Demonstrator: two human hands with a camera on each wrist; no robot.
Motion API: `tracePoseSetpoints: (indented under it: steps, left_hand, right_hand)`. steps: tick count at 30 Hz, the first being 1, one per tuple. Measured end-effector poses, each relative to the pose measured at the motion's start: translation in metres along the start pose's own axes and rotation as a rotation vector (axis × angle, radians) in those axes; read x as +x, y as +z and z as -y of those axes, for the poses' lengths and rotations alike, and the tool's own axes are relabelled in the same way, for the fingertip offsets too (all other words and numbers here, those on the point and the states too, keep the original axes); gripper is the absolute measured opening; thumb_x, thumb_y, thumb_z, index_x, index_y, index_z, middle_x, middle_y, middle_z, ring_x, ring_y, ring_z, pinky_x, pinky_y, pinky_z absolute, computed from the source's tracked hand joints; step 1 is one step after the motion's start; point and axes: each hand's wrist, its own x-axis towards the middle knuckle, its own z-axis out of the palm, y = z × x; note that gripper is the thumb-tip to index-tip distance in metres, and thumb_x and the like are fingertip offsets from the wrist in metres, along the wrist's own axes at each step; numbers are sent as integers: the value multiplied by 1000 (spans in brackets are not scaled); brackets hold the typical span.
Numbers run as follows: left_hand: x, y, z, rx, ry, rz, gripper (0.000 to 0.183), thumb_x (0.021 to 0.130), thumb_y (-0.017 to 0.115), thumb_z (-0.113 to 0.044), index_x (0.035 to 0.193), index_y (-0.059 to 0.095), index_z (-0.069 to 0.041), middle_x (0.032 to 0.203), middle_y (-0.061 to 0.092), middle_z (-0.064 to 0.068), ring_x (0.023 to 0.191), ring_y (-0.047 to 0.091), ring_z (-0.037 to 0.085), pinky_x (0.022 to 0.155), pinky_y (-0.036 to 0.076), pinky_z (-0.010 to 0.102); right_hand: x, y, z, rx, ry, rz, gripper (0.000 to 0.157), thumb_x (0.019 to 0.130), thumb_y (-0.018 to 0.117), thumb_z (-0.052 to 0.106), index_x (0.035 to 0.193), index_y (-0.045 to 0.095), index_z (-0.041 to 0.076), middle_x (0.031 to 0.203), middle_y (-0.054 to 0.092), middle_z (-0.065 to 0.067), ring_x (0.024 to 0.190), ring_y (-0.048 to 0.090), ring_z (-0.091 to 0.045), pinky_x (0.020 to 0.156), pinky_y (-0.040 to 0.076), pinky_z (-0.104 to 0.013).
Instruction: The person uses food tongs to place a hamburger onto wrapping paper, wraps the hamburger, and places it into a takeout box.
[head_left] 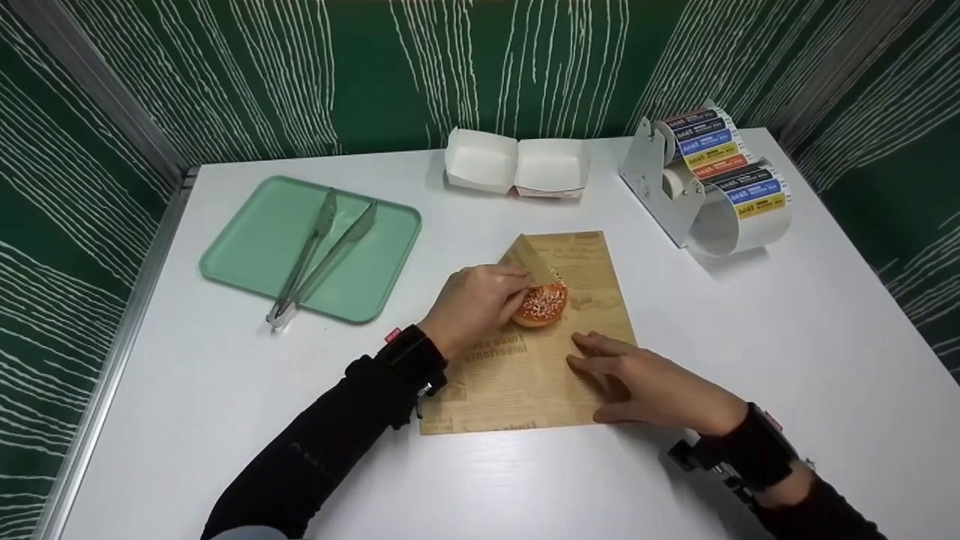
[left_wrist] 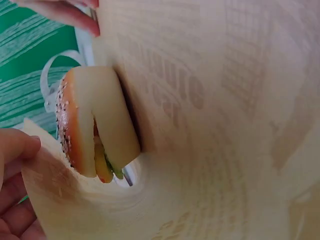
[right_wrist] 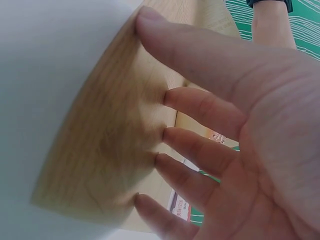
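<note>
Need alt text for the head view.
Left hand pinches printed brown paper folded partly over a seeded bun; right hand touches the paper's right side. Beyond are tongs on a green tray, an open white box and a label dispenser.

Around us now, green walls (head_left: 367, 67) with dripping white streaks (head_left: 442, 60), grey corner posts (head_left: 110, 86), a bright white table (head_left: 480, 480)!

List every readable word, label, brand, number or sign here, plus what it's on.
No text reads with certainty.
Brown wrapping paper: perhaps "est" in large print in the left wrist view; other print too faded or blurred.
Label rolls: print on coloured bands, too small.
White takeout box: print on its side, too blurred.
Left-wrist red tag, right-wrist red tag: any marks too small.
</note>
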Motion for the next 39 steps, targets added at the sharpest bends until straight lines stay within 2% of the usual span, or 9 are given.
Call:
tracePoseSetpoints:
  steps: [5, 14, 20, 23, 26, 32, 39]
  left_hand:
    - [-1, 5, 2, 24, 48, 5, 24, 106, 66, -17, 122, 79, -5, 128, 78, 12, 123, 75, 26, 103, 61, 36]
    - [-3, 6, 6, 69, 142, 42, 25, 107, 66, -23, 124, 78, -9, 128, 72, 10, 118, 70, 25, 96, 62, 38]
    - [-5, 5, 8, 104, 173, 56, 30, 105, 68, -22, 131, 73, -7, 145, 67, 13, 134, 66, 30, 102, 60, 44]
    - [-7, 5, 8, 104, 173, 73, 34, 105, 69, -24, 135, 71, -8, 151, 64, 13, 139, 63, 31, 104, 59, 47]
    - [-8, 5, 9, 100, 161, 94, 39, 106, 68, -27, 141, 68, -10, 156, 61, 12, 140, 62, 31, 103, 59, 48]
    - [-7, 3, 8, 124, 143, 117, 39, 110, 60, -28, 146, 66, -15, 159, 58, 11, 140, 63, 29, 100, 59, 49]
    - [-8, 2, 6, 119, 120, 154, 40, 111, 59, -27, 149, 64, -15, 163, 54, 10, 144, 60, 29, 104, 57, 50]
  right_hand:
    - [-1, 2, -1, 5, -3, 0, 72, 88, 89, 19, 151, 59, 2, 169, 41, -24, 156, 39, -49, 121, 40, -62]
    - [-2, -1, 1, -7, 12, -11, 73, 88, 90, 21, 152, 60, 4, 169, 42, -20, 157, 40, -45, 120, 43, -60]
    - [-2, 0, -3, -7, -5, -26, 67, 88, 90, 21, 149, 64, 6, 166, 48, -19, 155, 43, -45, 121, 41, -62]
    - [-4, 0, -5, 10, 3, -25, 69, 86, 92, 23, 148, 65, 7, 165, 49, -19, 156, 41, -45, 123, 39, -62]
    - [-8, -2, -7, 15, 33, -29, 79, 79, 96, 27, 149, 64, 9, 167, 46, -20, 157, 37, -48, 123, 37, -64]
    - [-16, -5, -17, 6, 71, -89, 92, 71, 100, 37, 150, 63, 10, 168, 42, -26, 155, 34, -57, 121, 35, -71]
    - [-17, -1, -25, -8, 42, -163, 74, 81, 94, 39, 145, 68, 12, 164, 50, -21, 153, 41, -53, 121, 34, -72]
